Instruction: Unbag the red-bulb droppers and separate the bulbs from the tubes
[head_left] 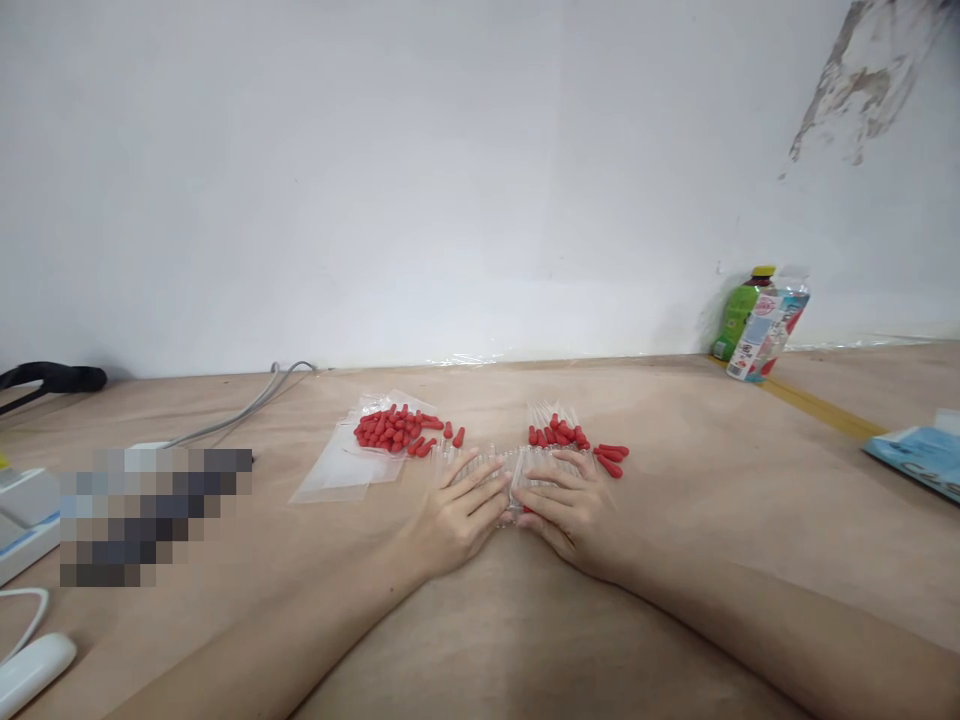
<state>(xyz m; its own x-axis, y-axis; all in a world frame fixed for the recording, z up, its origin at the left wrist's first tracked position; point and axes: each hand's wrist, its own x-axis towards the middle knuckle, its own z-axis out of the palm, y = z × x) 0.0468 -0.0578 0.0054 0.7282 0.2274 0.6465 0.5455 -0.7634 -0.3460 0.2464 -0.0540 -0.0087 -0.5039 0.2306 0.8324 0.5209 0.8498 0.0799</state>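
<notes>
My left hand (469, 515) lies flat with its fingers stretched over a row of clear thin tubes (495, 462). Beside it, my right hand (574, 510) rests the same way on the right part of the row, fingers extended, and a bit of red shows at its fingertips. Behind the left hand is a pile of red rubber bulbs (390, 428) on clear plastic bags (330, 475). Beyond my right hand are droppers with red bulbs (559, 432), their clear tubes pointing toward the wall. Loose red bulbs (611, 453) lie just right of them.
Two bottles, one a green bottle (739, 315) and one a labelled bottle (769, 335), stand against the wall at right. A blue packet (919, 458) lies at the right edge. At left are a grey cable (240, 412), a white power strip (30, 520), a white mouse-like object (34, 670) and a blurred-out item.
</notes>
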